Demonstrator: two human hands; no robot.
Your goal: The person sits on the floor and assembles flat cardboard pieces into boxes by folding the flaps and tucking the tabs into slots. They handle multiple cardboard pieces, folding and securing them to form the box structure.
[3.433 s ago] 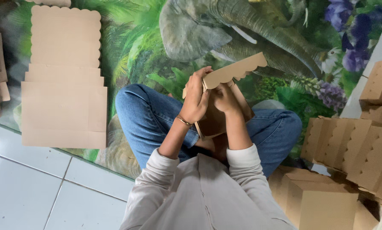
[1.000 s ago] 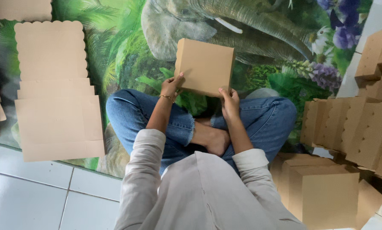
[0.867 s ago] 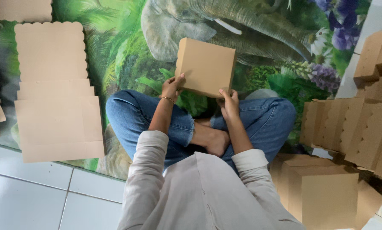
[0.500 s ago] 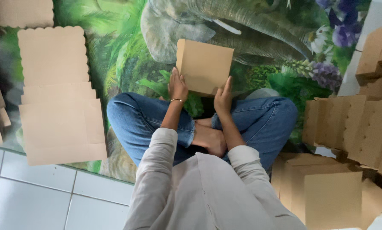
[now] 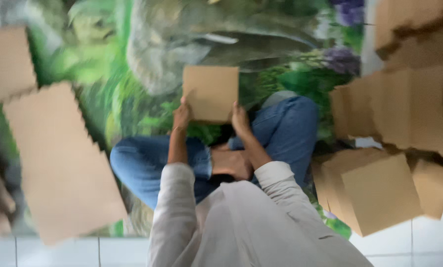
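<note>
You've got a closed brown cardboard box (image 5: 210, 93) held up in front of you, above your crossed legs in blue jeans (image 5: 157, 163). Your left hand (image 5: 181, 114) grips its lower left corner, thumb on the near face, other fingers hidden behind; your right hand (image 5: 240, 118) clasps the lower right corner the same way. Both hands are closed on the box edges, w/ the box between them, approx. upright and facing you. Frame is motion-blurred, so finer finger detail can't be told.

Around you: to your left, a stack of flat cardboard sheets (image 5: 63, 163) w/ scalloped edges lies on the mat, tilted in view, well apart from the box. Another flat piece (image 5: 6, 62) sits further up-left, near the first stack. To your right, folded-up boxes (image 5: 379, 193) are piled just beside your right knee, and more assembled boxes (image 5: 394, 106) stack up behind them, w/ a further heap (image 5: 414, 22) at top right. That pile crowds the right side close to your leg.

Under you is a printed floor mat (image 5: 132, 59) w/ green foliage, a grey elephant and purple flowers. White floor tiles (image 5: 58, 252) show at the bottom edge. Your pale long-sleeved top (image 5: 241, 222) fills the lower middle and hides your lap.
</note>
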